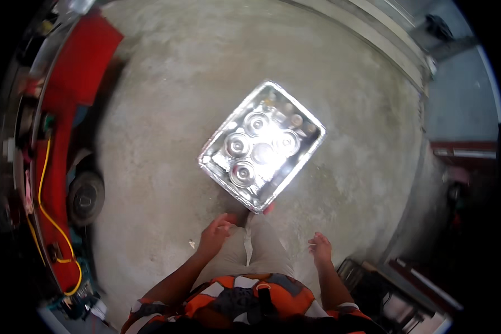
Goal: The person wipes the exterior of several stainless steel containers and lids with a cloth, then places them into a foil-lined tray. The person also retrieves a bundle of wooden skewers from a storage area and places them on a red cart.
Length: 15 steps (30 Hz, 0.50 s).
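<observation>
A shiny, rectangular metal tray (227,123) stands turned at an angle in front of my legs. Several round, ringed metal pieces (237,145) lie inside it, and bright glare washes out part of its floor. My left hand (216,232) hangs empty beside my left thigh, just short of the tray's near corner, its fingers apart and slightly blurred. Off to the right of my legs, my right hand (320,246) is empty too, with loosely spread fingers. Neither hand touches the tray. A small reddish thing (269,209) shows at its near corner; I cannot make out what it is.
Grey concrete floor (161,111) surrounds the tray. Along the left runs a red-sided bench (58,183) with a yellow cable (45,195) and a dark wheel (86,197) beside it. Dark boxy items (373,278) stand near my right side. A ledge (367,39) borders the far right.
</observation>
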Each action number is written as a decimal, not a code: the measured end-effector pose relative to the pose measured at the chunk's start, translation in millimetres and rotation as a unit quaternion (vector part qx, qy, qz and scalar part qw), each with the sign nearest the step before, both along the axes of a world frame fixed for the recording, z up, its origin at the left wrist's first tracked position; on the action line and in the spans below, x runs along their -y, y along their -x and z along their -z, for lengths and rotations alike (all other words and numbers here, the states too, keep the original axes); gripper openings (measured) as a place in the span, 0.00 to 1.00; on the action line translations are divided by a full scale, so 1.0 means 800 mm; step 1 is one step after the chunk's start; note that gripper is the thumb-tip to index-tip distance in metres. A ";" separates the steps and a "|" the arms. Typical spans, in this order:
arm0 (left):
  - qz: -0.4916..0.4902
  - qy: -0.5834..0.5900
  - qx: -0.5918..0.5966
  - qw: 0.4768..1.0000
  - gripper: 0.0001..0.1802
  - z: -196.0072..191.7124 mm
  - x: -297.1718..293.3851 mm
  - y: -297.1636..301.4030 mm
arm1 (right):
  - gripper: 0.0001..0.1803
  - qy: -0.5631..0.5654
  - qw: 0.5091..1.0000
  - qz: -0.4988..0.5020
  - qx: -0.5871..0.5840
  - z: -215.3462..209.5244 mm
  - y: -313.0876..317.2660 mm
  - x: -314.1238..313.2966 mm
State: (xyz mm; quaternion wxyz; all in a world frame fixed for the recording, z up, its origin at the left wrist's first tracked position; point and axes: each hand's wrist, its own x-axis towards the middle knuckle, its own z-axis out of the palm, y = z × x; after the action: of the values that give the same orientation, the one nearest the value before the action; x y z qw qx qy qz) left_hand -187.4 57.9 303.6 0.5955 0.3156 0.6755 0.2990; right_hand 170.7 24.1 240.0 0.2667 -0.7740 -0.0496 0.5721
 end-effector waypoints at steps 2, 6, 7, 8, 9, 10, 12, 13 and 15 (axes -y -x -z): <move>-0.001 0.017 0.017 1.000 0.15 0.004 0.002 -0.011 | 0.14 0.004 1.000 0.017 0.018 -0.006 -0.023 0.058; 0.039 0.029 -0.019 0.999 0.13 -0.005 0.047 0.005 | 0.14 0.005 0.995 0.101 0.008 -0.045 -0.005 0.174; 0.039 0.011 -0.039 0.998 0.14 -0.011 0.056 0.008 | 0.14 0.010 0.993 0.115 0.003 -0.054 0.000 0.185; 0.064 0.014 -0.058 0.996 0.14 -0.015 0.073 0.015 | 0.14 -0.001 0.995 0.099 -0.002 -0.058 0.010 0.192; 0.080 0.011 -0.080 0.994 0.15 -0.012 0.092 0.015 | 0.13 -0.009 0.992 0.119 -0.032 -0.055 0.010 0.206; 0.085 0.009 -0.110 0.990 0.15 -0.012 0.106 0.019 | 0.13 -0.016 0.989 0.127 -0.071 -0.046 0.013 0.211; 0.091 -0.054 -0.174 0.979 0.18 -0.034 0.124 0.004 | 0.15 0.000 0.990 0.057 -0.131 -0.055 0.034 0.193; 0.066 -0.094 -0.154 0.981 0.17 -0.032 0.134 -0.011 | 0.15 -0.015 0.982 0.032 -0.183 -0.052 0.044 0.185; 0.129 -0.140 -0.152 0.970 0.15 -0.034 0.150 -0.046 | 0.17 -0.035 0.958 -0.211 -0.189 -0.066 0.074 0.165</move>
State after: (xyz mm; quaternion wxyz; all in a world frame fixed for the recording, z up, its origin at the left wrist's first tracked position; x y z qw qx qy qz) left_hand -150.2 -61.7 330.7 0.4694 0.5216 0.6635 0.2596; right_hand 111.7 -107.8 292.6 0.1710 -0.6137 -0.1802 0.7495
